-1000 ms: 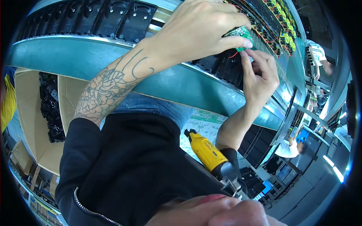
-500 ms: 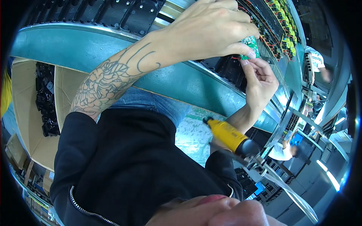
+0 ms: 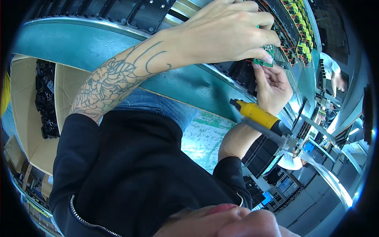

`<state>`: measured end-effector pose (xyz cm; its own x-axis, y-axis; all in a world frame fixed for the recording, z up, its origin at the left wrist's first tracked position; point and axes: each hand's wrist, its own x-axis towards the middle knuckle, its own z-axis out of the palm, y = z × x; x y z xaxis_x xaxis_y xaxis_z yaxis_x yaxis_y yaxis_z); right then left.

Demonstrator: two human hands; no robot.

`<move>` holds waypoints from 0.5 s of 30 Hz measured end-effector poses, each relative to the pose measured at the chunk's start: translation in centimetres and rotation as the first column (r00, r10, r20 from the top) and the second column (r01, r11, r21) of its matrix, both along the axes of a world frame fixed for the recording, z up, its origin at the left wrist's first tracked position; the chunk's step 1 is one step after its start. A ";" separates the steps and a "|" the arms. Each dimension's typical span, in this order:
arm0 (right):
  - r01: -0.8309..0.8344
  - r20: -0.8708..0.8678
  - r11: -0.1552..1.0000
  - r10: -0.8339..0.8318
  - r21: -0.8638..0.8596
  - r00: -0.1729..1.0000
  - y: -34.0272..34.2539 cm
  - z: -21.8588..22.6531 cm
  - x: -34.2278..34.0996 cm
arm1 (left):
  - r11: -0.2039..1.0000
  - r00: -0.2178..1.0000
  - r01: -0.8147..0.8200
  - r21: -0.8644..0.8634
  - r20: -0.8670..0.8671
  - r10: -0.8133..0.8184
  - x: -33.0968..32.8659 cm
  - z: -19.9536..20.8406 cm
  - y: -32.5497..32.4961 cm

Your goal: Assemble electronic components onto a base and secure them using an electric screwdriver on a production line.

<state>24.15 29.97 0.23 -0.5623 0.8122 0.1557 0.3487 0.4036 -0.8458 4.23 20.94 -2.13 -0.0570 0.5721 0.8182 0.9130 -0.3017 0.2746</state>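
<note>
A small green circuit board (image 3: 265, 60) is pinched between my two hands above the workbench, near the upper right. My left hand (image 3: 233, 33), at the end of a tattooed forearm, grips its upper part between thumb and fingers; the fingers hide much of it. From below, my right hand (image 3: 275, 87) holds the lower edge with thumb and curled fingers. Black plastic housings (image 3: 241, 75) lie under and beside the hands. A yellow screwdriver-like power tool (image 3: 258, 114) with black ends hangs in front of my right forearm, touched by neither hand.
Black housings (image 3: 114, 12) line the upper left, behind the bench's green edge (image 3: 79, 39). Rows of yellow parts with red wires (image 3: 304, 51) stand at the upper right. A cardboard box (image 3: 71, 83) holding black parts is at the left. Other people (image 3: 331, 71) are farther right.
The hanging yellow tool has swung right and upward. My left hand has shifted slightly right with the circuit board, which now shows at a different angle. My right hand has barely moved.
</note>
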 end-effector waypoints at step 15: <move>-0.019 0.015 0.998 0.018 0.063 1.000 0.0 0.0 0.0 | 0.998 0.998 0.049 -0.045 0.030 -0.048 0.0 0.0 0.1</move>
